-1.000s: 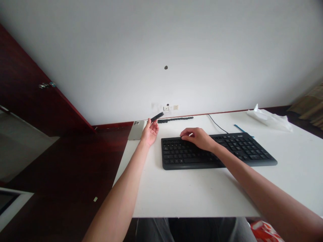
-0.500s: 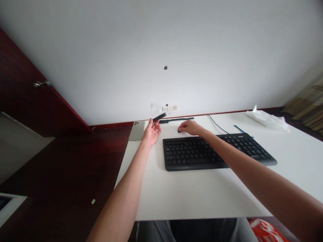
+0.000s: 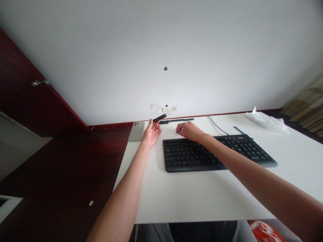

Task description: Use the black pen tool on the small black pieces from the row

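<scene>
My left hand (image 3: 151, 133) is closed on a black keycap puller (image 3: 159, 118), whose thin wire loops point toward the wall. The puller is raised above the far left of the table. My right hand (image 3: 189, 130) has its fingers pinched around a small black keycap (image 3: 177, 132), just beyond the keyboard's back edge. Under my right forearm lies a black keyboard (image 3: 191, 158), partly covered by the arm. Behind my hands, a row of loose black keycaps (image 3: 180, 120) runs along the table's back edge, with a few more beside my left fingertips.
A phone (image 3: 136, 131) lies at the table's left edge. On the right are a blue stick-like tool (image 3: 238, 129) and a white plastic bag (image 3: 267, 121). The keyboard's cable (image 3: 217, 125) runs to the back edge. Wall sockets (image 3: 169, 109) sit behind the white table (image 3: 202, 198).
My right hand has shifted slightly to the left with the small keycap at its fingertips. The left hand and the puller stay almost where they were.
</scene>
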A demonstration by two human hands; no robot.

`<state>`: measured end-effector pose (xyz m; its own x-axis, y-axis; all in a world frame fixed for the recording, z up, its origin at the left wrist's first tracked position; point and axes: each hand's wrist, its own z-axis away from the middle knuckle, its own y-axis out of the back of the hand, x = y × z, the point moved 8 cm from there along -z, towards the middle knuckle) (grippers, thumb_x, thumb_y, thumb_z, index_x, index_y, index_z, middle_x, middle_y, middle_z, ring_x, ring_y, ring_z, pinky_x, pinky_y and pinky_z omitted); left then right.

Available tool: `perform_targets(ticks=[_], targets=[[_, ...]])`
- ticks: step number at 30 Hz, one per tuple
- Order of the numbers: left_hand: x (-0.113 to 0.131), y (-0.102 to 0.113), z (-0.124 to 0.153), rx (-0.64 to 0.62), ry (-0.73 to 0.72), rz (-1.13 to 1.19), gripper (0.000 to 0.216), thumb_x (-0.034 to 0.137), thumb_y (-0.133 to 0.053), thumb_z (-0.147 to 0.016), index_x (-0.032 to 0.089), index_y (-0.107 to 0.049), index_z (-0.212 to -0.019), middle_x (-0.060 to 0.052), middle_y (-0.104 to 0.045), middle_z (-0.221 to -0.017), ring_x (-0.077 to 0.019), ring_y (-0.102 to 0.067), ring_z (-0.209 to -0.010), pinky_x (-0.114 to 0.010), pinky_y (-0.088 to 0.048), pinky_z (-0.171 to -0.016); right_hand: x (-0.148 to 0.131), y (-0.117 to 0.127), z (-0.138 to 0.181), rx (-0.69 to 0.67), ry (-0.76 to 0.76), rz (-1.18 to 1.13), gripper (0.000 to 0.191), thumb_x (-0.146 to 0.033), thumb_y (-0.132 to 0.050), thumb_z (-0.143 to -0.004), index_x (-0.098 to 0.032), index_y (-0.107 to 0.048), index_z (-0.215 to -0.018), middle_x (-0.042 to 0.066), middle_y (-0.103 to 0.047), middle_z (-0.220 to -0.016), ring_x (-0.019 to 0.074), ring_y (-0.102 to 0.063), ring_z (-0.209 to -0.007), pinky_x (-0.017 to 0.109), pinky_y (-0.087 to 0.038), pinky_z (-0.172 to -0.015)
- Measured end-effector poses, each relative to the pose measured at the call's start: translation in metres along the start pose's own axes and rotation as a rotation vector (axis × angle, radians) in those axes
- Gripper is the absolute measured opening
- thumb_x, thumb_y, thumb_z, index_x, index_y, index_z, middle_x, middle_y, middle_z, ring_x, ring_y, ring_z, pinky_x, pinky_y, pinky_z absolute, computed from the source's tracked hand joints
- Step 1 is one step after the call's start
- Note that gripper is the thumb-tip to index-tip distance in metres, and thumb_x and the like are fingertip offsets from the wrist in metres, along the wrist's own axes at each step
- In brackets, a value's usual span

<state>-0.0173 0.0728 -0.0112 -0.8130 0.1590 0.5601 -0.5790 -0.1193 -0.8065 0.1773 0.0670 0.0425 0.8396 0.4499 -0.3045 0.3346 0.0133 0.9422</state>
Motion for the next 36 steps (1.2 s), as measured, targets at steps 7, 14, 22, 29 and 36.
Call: perform_targets(ticks=[7, 14, 22, 29, 36], targets=[[0.0, 0.002, -0.002, -0.001, -0.006, 0.014, 0.025, 0.039, -0.072, -0.093, 0.013, -0.07, -0.094, -0.006, -0.073, -0.09, -0.0098, -0.065, -0.068, -0.023, -0.052, -0.065, -0.005, -0.004, -0.034, 0.047, -0.033, 0.047, 0.021, -0.011, -0.064, -0.084, -0.02, -0.079, -0.096, 0.004, -0.079, -0.091, 0.0191, -0.07, -0.084, 0.025, -0.049, -0.074], [-0.001, 0.005, -0.006, -0.006, 0.0, 0.018, 0.028, 0.042, -0.073, -0.092, 0.014, -0.071, -0.094, -0.007, -0.073, -0.094, -0.0104, -0.065, -0.072, -0.023, -0.052, -0.067, -0.001, -0.009, -0.058, 0.084, -0.09, 0.052, 0.021, -0.013, -0.065, -0.085, -0.02, -0.079, -0.1, 0.004, -0.079, -0.093, 0.0202, -0.071, -0.088, 0.027, -0.051, -0.079], [-0.002, 0.004, -0.008, -0.011, 0.002, 0.019, 0.027, 0.042, -0.072, -0.092, 0.015, -0.071, -0.095, -0.007, -0.073, -0.095, -0.0106, -0.064, -0.072, -0.024, -0.052, -0.067, -0.001, -0.011, -0.068, 0.086, -0.092, 0.051, 0.021, -0.015, -0.064, -0.087, -0.019, -0.079, -0.1, 0.005, -0.078, -0.092, 0.0204, -0.07, -0.086, 0.028, -0.05, -0.078], [-0.002, 0.005, -0.008, -0.019, 0.0, 0.016, 0.027, 0.042, -0.072, -0.092, 0.015, -0.071, -0.095, -0.007, -0.073, -0.096, -0.0107, -0.064, -0.072, -0.024, -0.052, -0.067, 0.003, -0.015, -0.074, 0.096, -0.1, 0.04, 0.02, -0.015, -0.065, -0.086, -0.02, -0.078, -0.101, 0.005, -0.078, -0.091, 0.0194, -0.069, -0.086, 0.027, -0.05, -0.077], [-0.002, 0.005, -0.009, -0.028, 0.0, 0.022, 0.028, 0.041, -0.072, -0.092, 0.014, -0.07, -0.095, -0.007, -0.072, -0.095, -0.0098, -0.063, -0.071, -0.023, -0.052, -0.065, 0.01, -0.02, -0.079, 0.111, -0.101, 0.023, 0.02, -0.016, -0.065, -0.086, -0.02, -0.077, -0.101, 0.004, -0.078, -0.091, 0.0196, -0.069, -0.086, 0.028, -0.049, -0.078]])
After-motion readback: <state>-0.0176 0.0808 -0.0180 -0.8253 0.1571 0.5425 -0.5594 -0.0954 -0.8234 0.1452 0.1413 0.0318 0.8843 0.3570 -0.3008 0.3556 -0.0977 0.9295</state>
